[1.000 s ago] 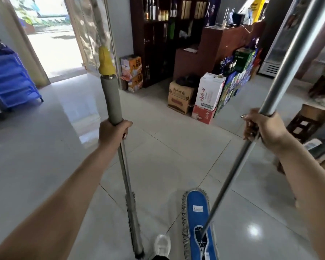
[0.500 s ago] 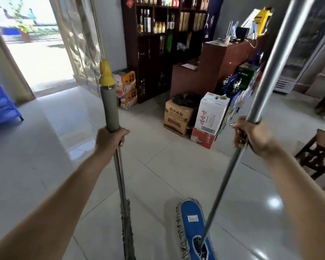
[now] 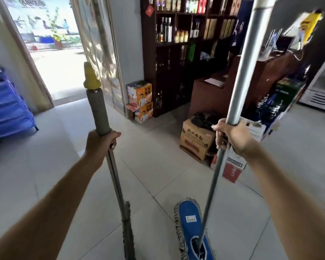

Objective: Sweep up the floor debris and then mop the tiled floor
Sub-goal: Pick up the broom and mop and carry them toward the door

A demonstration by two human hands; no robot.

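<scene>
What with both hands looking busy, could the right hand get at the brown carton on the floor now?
Probably not: the right hand grips the mop pole, and the brown carton sits low on the floor ahead.

— What's where?
— My left hand [image 3: 101, 142] holds the left pole [image 3: 99, 111], my right hand [image 3: 231, 136] the right pole [image 3: 242, 72]. Its mop head [image 3: 189, 220] lies on the floor [image 3: 158, 175] ahead of me, right of the left pole's foot.
— Beyond?
— Doorway [image 3: 54, 62] far left, with a rack [image 3: 8, 109] left of it. Shelf [image 3: 176, 59] behind centre. Cartons [image 3: 195, 145] on the floor before the counter [image 3: 214, 98].
</scene>
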